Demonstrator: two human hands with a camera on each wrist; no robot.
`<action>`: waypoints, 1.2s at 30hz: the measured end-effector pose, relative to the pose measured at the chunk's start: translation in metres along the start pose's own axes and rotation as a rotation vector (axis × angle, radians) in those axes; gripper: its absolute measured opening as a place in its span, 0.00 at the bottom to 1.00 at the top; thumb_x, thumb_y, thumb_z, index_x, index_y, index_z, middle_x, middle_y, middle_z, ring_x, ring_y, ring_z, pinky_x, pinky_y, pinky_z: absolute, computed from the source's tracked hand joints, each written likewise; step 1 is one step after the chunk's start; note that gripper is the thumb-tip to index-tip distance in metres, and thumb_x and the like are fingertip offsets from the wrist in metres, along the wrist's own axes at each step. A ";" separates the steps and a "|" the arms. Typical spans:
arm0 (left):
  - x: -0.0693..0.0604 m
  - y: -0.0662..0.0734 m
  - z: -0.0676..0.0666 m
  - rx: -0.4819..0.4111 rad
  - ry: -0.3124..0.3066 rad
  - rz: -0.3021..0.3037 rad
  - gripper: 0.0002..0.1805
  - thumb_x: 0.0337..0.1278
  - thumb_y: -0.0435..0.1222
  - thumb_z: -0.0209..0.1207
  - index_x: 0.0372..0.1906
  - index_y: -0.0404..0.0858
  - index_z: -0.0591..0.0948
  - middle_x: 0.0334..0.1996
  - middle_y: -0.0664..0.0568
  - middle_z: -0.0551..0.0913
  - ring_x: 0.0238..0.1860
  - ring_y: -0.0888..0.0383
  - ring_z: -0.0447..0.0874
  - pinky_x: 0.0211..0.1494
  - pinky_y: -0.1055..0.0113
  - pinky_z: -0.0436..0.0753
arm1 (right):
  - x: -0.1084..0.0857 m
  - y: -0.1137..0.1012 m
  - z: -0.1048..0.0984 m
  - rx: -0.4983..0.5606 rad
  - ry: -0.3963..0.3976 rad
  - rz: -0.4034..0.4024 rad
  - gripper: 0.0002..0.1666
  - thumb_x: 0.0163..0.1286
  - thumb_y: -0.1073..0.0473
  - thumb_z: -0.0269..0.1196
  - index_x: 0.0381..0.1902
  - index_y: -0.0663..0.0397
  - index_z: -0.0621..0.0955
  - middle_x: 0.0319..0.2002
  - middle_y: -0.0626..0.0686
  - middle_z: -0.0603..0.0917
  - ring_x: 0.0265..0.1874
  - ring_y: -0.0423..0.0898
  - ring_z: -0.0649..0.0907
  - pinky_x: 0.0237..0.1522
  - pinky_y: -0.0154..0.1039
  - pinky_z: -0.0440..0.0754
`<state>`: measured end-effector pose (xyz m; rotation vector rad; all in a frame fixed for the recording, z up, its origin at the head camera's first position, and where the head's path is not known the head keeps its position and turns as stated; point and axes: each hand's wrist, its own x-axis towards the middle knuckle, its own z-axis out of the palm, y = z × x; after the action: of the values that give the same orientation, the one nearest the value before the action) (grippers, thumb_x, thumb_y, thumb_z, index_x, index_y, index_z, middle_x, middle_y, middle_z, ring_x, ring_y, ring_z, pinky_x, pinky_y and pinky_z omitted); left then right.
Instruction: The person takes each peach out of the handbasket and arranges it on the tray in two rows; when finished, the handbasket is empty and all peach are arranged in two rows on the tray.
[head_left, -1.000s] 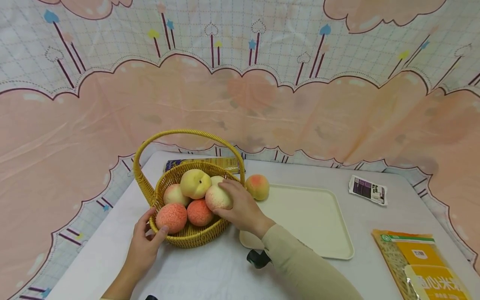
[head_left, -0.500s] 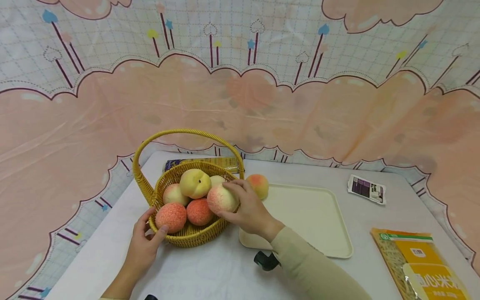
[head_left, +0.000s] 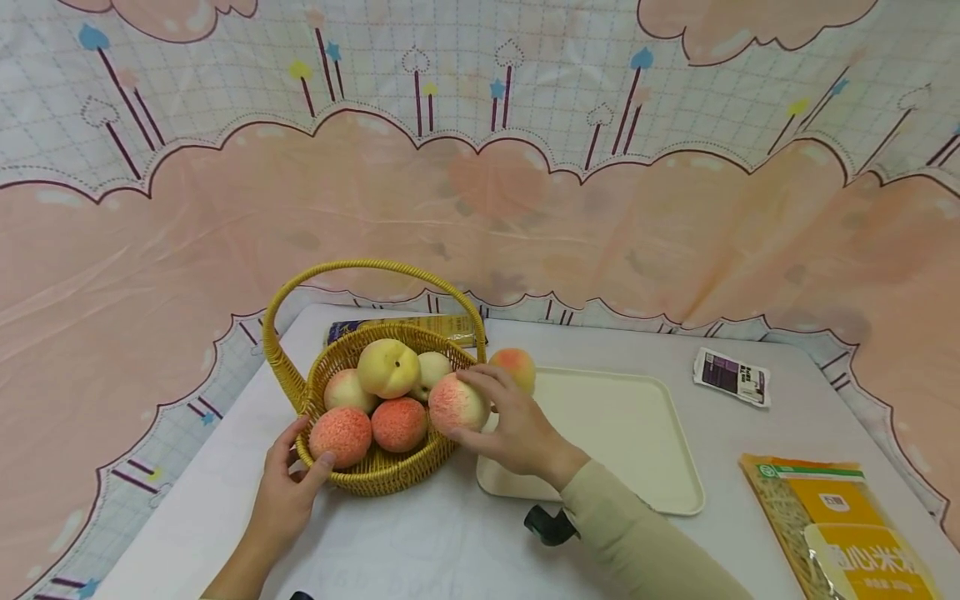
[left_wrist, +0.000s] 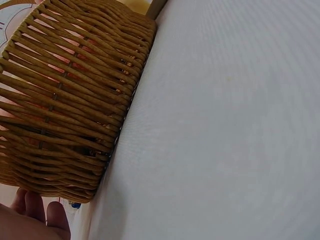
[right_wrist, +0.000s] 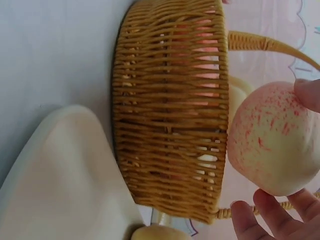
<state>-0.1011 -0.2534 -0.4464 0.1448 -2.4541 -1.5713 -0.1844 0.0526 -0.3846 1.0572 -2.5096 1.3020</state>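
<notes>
A yellow wicker basket (head_left: 390, 479) with a tall arched handle holds several peaches. Among them, a yellow peach (head_left: 388, 368) lies on top and a red peach (head_left: 341, 437) sits at the near left. With thumb over the rim and fingers along the outside, my left hand (head_left: 288, 482) grips the basket's left side. My right hand (head_left: 525, 433) holds a pale peach with red speckles (head_left: 454, 405) at the basket's right rim. In the right wrist view, thumb and fingertips close around this peach (right_wrist: 277, 137) beside the wicker wall.
A cream tray (head_left: 600, 442) lies right of the basket, with an orange-red peach (head_left: 514, 367) at its far left corner. Behind the basket lies a long yellow packet (head_left: 450, 327). A small purple-and-white packet (head_left: 731, 377) and a large yellow bag (head_left: 840, 525) lie farther right.
My right hand has moved the pale peach a little to the right, up to the basket's rim, uncovering another pale peach behind. The left hand stays on the basket.
</notes>
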 end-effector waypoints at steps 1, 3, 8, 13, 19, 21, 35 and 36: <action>0.000 0.000 0.000 -0.001 -0.001 0.002 0.37 0.74 0.37 0.55 0.76 0.28 0.50 0.70 0.30 0.54 0.62 0.42 0.60 0.44 0.83 0.66 | -0.001 0.001 -0.001 0.000 0.001 0.003 0.39 0.60 0.56 0.74 0.67 0.55 0.74 0.64 0.56 0.71 0.56 0.51 0.76 0.48 0.50 0.81; 0.000 0.001 0.000 -0.003 0.000 0.001 0.37 0.74 0.38 0.55 0.76 0.28 0.51 0.70 0.30 0.54 0.62 0.43 0.60 0.44 0.83 0.66 | -0.002 0.002 -0.003 -0.005 0.002 0.008 0.40 0.59 0.56 0.75 0.67 0.55 0.73 0.64 0.56 0.71 0.55 0.52 0.77 0.47 0.52 0.81; 0.000 0.002 0.000 -0.009 0.001 -0.006 0.37 0.74 0.38 0.55 0.76 0.28 0.51 0.71 0.31 0.54 0.63 0.43 0.60 0.45 0.83 0.67 | -0.005 0.007 -0.005 0.001 -0.001 0.034 0.45 0.55 0.57 0.78 0.68 0.55 0.71 0.67 0.56 0.70 0.57 0.52 0.77 0.51 0.54 0.80; 0.000 0.000 -0.001 -0.010 -0.001 -0.005 0.37 0.74 0.37 0.55 0.76 0.28 0.50 0.71 0.30 0.54 0.62 0.43 0.60 0.45 0.82 0.67 | -0.007 0.010 -0.006 0.013 0.032 0.031 0.45 0.53 0.57 0.79 0.67 0.56 0.72 0.66 0.54 0.73 0.59 0.50 0.76 0.54 0.54 0.78; -0.001 -0.001 -0.001 -0.003 0.000 -0.009 0.37 0.74 0.37 0.55 0.76 0.28 0.51 0.70 0.30 0.54 0.61 0.45 0.60 0.44 0.82 0.67 | -0.010 0.014 -0.010 0.007 0.045 0.026 0.45 0.54 0.57 0.79 0.68 0.58 0.71 0.64 0.54 0.74 0.58 0.49 0.76 0.54 0.53 0.79; -0.001 0.000 0.000 -0.004 0.001 -0.007 0.37 0.74 0.37 0.55 0.76 0.28 0.51 0.70 0.30 0.54 0.61 0.45 0.60 0.44 0.82 0.67 | -0.011 0.014 -0.011 0.014 0.049 0.029 0.45 0.54 0.57 0.79 0.68 0.58 0.71 0.64 0.54 0.74 0.57 0.49 0.77 0.52 0.55 0.79; -0.001 0.001 0.002 -0.003 0.012 0.010 0.37 0.74 0.39 0.55 0.76 0.28 0.52 0.70 0.30 0.55 0.61 0.44 0.60 0.45 0.82 0.66 | -0.022 0.024 -0.019 0.039 0.107 0.064 0.42 0.56 0.60 0.77 0.66 0.62 0.72 0.58 0.55 0.77 0.54 0.50 0.79 0.44 0.40 0.83; -0.001 0.001 0.002 -0.003 0.012 0.011 0.37 0.74 0.39 0.55 0.76 0.28 0.52 0.70 0.30 0.55 0.61 0.45 0.60 0.45 0.82 0.66 | -0.023 0.025 -0.020 0.038 0.113 0.070 0.42 0.56 0.60 0.77 0.66 0.62 0.71 0.58 0.56 0.77 0.54 0.50 0.79 0.44 0.40 0.83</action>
<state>-0.1007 -0.2511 -0.4462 0.1398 -2.4387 -1.5653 -0.1873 0.0895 -0.3980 0.8844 -2.4684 1.3914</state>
